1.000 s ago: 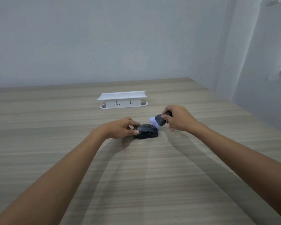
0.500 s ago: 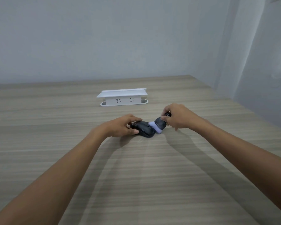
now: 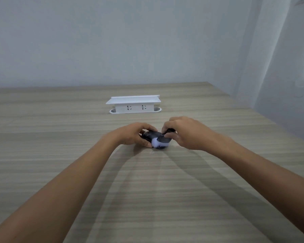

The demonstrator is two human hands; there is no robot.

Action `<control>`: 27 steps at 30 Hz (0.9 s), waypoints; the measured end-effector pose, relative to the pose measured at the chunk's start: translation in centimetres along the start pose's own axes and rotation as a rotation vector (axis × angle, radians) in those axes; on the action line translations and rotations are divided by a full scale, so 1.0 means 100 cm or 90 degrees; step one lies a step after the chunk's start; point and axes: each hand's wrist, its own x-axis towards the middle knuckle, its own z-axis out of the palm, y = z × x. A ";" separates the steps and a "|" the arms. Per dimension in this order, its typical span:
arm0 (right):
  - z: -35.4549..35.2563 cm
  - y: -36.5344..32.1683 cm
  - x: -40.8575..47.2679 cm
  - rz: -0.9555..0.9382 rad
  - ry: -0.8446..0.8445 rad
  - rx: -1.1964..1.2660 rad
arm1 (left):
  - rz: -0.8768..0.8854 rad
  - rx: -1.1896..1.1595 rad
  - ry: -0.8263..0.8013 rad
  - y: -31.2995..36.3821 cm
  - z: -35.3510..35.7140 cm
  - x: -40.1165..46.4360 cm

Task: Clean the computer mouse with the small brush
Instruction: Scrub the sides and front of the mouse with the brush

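Now the small brush (image 3: 159, 142), gripped by the right hand (image 3: 184, 133), lies across the computer mouse (image 3: 150, 135), which the left hand (image 3: 133, 135) fingers grip on the tabletop (image 3: 147, 190).

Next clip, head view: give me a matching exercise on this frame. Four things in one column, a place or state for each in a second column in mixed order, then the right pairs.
Things:
1. left hand
2. right hand
3. small brush
4. white socket box

Places or states:
A. stands alone on the wooden table, beyond both hands
B. grips the brush handle
C. holds the dark computer mouse steady on the table
D. pale bristles lie against the near side of the mouse

Pairs: 1-C, 2-B, 3-D, 4-A
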 end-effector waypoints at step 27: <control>0.006 0.022 0.003 0.133 0.078 0.086 | -0.003 -0.002 -0.040 0.006 -0.003 -0.003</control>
